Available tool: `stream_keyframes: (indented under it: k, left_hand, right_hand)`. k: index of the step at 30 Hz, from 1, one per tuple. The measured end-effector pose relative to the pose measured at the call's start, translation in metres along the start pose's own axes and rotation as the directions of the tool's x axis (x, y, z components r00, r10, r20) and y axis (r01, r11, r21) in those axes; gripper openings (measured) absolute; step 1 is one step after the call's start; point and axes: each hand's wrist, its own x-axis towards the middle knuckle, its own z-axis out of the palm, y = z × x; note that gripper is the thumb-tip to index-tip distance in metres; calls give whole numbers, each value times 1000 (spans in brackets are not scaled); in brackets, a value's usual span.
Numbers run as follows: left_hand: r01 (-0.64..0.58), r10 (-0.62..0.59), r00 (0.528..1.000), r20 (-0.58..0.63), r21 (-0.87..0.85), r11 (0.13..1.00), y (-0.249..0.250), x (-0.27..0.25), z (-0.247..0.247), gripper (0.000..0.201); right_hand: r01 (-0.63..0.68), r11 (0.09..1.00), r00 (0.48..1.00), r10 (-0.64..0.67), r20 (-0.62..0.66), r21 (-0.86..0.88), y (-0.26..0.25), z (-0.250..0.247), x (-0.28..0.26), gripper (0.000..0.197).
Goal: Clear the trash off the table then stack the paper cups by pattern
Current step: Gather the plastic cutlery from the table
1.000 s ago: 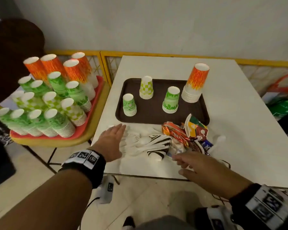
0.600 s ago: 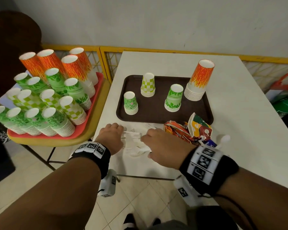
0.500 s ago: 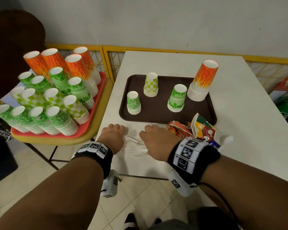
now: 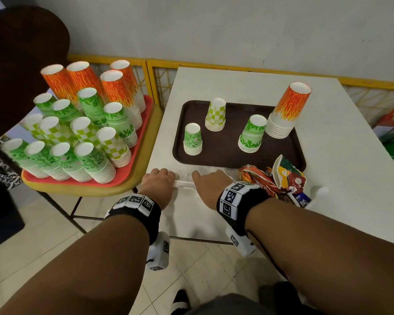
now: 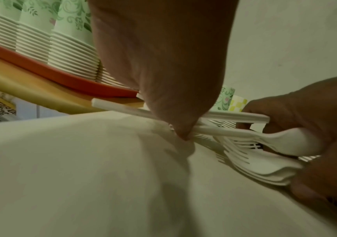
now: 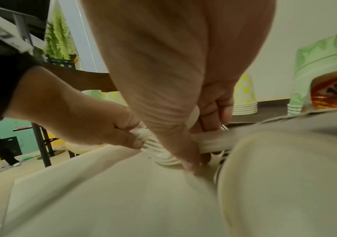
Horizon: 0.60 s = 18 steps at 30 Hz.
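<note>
Both hands, left hand (image 4: 159,185) and right hand (image 4: 210,186), pinch plastic forks (image 5: 251,149) at table (image 4: 350,201) front edge; loose bundle may slip and scatter.

Open white table (image 4: 341,155) surface to the right of the brown tray (image 4: 228,160) and behind it, up to the yellow railing (image 4: 237,65). On the tray, wide gaps between the four cup stacks. Blocked at front right by the crumpled wrappers (image 4: 271,176), touching the tray's near edge. Blocked at left by the red tray (image 4: 146,123), packed tightly with cup stacks just beside the table edge. Bare strip of table along the near edge.
</note>
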Motion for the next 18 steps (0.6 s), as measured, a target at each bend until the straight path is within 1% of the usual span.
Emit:
stream_keyframes:
  k: [3,6,8,10,12,13,15,18]
  left_hand:
    - [-6,5,1000,7,17,1000,-3,3,-2,39]
    - [4,-3,1000,-11,24,1000,-5,5,-4,40]
    - [-5,6,999,-54,8,1000,-6,6,-8,37]
    - [-62,55,994,-96,-80,995,-9,5,-14,31]
    - [-131,104,985,-134,-215,968,-13,4,-23,24]
    - [-158,121,981,-155,-256,954,-15,3,-29,23]
    - [-206,155,968,-196,-274,939,-17,4,-43,22]
    - [-290,222,943,-250,-282,914,-8,10,-69,22]
  right_hand:
    - [1,1000,1000,-1,-18,-12,1,-11,-2,38]
    - [-57,996,998,57,-1,74,5,-25,3,38]
    - [-50,992,999,48,20,112,12,-34,8,42]
    - [-32,988,999,25,46,153,19,-45,7,45]
    - [-7,979,999,0,35,205,25,-54,3,49]
    - [8,977,1000,-13,21,214,28,-59,0,55]
    - [15,973,1000,-13,-12,230,34,-67,-8,68]
    - [-13,942,996,42,-79,335,47,-79,-27,80]
